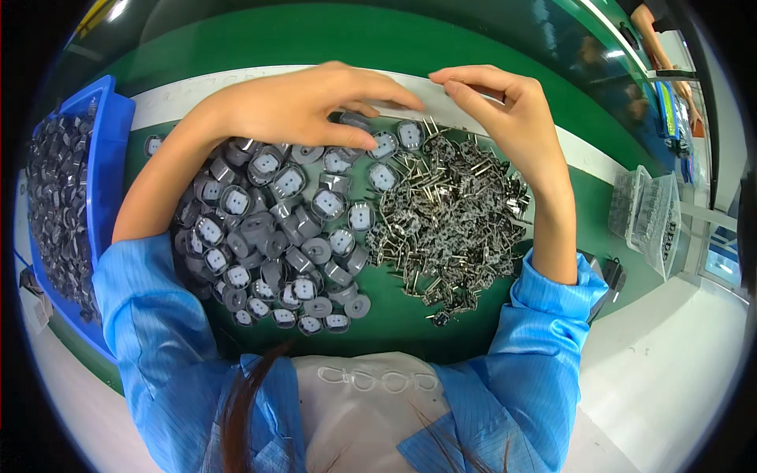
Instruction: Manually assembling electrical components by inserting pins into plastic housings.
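Observation:
My left hand (319,102) hovers over the far edge of a pile of round grey plastic parts (260,229) with pale, holed faces. Its fingers stretch to the right and its thumb stands apart, the tip by one grey part (383,145); no held thing shows. Above the far side of a heap of small metal-and-black pronged parts (453,213), my right hand (501,102) bends inward. Thumb and forefinger come together in a pinch, the tips pointing at my left hand. Whatever lies between them, if anything, is too small to make out.
A blue bin (114,158) full of dark grey parts stands at the left. Both piles lie on a green work surface (371,315), with a white strip (181,102) along its far side. Clear plastic trays (650,213) stand at right. Another person's arm (654,39) shows at upper right.

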`<state>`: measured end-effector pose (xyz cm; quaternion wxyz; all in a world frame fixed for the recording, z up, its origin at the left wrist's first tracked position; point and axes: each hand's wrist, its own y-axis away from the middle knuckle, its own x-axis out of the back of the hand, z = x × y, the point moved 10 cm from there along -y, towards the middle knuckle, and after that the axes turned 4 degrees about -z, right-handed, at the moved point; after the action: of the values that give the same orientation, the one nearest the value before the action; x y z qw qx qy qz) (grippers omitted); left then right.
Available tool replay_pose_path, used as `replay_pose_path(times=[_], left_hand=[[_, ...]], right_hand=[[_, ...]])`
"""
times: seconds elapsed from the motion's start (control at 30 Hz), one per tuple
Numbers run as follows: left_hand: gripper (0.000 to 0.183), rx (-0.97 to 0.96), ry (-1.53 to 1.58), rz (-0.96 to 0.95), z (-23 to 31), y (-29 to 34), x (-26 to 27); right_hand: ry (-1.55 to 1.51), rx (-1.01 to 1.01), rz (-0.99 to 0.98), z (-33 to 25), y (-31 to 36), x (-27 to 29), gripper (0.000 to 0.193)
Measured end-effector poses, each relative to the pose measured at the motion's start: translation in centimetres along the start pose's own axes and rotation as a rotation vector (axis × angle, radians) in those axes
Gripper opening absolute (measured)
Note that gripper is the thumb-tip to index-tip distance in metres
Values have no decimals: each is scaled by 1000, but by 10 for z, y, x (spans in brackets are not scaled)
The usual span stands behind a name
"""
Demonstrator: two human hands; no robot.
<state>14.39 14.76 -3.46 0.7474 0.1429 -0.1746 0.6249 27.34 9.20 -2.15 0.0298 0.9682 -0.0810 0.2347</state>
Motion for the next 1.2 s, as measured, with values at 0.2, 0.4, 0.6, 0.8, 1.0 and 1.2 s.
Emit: replay_pose_path(times=[0.2, 0.4, 0.6, 0.8, 1.0, 1.2], left_hand=[[43, 124, -235, 58, -6, 9, 19], [43, 220, -249, 136, -20, 24, 33], [33, 54, -101, 466, 9, 16, 33], [28, 342, 230, 419, -11, 23, 17], [30, 120, 567, 636, -12, 24, 18], [55, 314, 220, 419, 3, 29, 28]], right_hand=[[-18, 151, 112, -29, 0, -8, 16], [-33, 93, 30, -37, 5, -21, 26], [-235, 36, -102, -32, 4, -30, 27], [-457, 108, -101, -40, 11, -37, 21], [-299, 26, 115, -33, 18, -19, 23], [-107, 188, 114, -41, 19, -15, 25]])
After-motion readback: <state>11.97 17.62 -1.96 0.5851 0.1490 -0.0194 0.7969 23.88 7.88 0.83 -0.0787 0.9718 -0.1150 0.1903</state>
